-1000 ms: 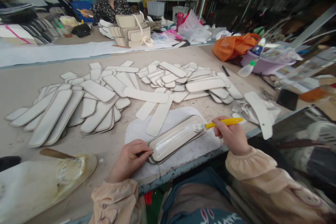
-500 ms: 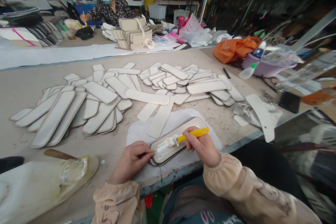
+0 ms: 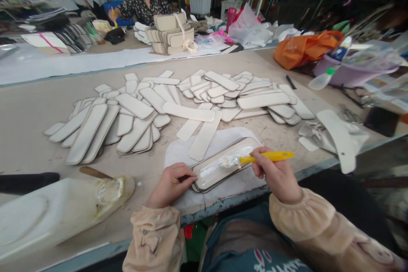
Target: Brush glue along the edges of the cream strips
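My right hand (image 3: 276, 174) grips a yellow-handled brush (image 3: 269, 157), its bristles caked with white paste and lying on a long, round-cornered beige panel (image 3: 223, 175). Streaks of white paste run along this panel, which tops a small stack of similar pieces. At the stack's left end, my left hand (image 3: 172, 183) pinches the edge between thumb and fingers. Under the stack lies a white sheet (image 3: 174, 151). To the left, a cut-open plastic jug (image 3: 60, 208) holds white paste near its end, with a brown-handled tool (image 3: 95, 173) resting on it.
Many loose beige panels (image 3: 188, 111) are heaped across the table beyond my hands. An orange bag (image 3: 296, 49) and a purple basin (image 3: 350, 72) stand at the right. Across the table, a masked person (image 3: 143, 4) sits behind tied panel stacks (image 3: 168, 36).
The brush has slid up and right along the panel, leaving a longer white streak. My left hand still holds the stack's edge. The whole view has shifted slightly.
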Available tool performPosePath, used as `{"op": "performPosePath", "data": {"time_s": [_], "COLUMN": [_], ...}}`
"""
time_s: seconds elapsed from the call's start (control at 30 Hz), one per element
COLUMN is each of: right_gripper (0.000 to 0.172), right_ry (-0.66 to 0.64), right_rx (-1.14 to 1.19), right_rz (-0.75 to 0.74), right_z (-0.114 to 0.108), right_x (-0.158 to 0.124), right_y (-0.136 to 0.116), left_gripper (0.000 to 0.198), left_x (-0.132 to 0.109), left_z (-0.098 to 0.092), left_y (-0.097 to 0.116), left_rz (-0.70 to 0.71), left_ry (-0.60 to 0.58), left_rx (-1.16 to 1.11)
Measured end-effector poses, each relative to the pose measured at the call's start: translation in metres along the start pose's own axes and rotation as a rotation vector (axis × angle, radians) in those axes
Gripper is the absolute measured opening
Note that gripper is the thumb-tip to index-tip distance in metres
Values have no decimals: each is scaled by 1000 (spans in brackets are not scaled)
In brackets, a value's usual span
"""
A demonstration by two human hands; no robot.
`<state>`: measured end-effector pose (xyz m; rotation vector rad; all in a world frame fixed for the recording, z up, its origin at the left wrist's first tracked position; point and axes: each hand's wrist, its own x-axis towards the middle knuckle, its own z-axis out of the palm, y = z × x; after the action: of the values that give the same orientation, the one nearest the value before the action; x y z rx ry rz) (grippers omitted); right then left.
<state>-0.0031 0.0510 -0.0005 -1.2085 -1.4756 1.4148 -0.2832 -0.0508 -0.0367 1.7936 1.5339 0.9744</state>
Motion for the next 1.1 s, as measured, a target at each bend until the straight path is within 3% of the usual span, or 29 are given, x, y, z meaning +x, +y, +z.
{"op": "performPosePath", "data": {"time_s": [0.13,0.23,0.33,0.57,0.7,0.87,1.1], "right_gripper": [28,26,25,28,27,26,26], "right_ry": [-245,-285,-221,216,331,267,-102], "right_rx": [26,-24,-96,-264,-300,-134,27], "right_rz": [77,65,35,13,-38,-82,-14], "right_z": [44,50,29,-58,-73,-49,27], "right_x": [-19,-19,-9,22,27,17,-10], "right_y": [1,1,3,8,8,-1,-8], "left_gripper": [15,15,14,15,13,14,16], "left_x": [0,1,1,2,2,2,2], "left_z": [0,-1,-1,0,0,0,0], "left_y": [2,2,-1,-5,-5,-2,4], "left_rz": [-15,2,38,82,77,41,-31], "left_ry": [-3,-9,-9,-11,-5,-1,19], "left_rx": [-6,0,-9,2,-5,-28,-63]}}
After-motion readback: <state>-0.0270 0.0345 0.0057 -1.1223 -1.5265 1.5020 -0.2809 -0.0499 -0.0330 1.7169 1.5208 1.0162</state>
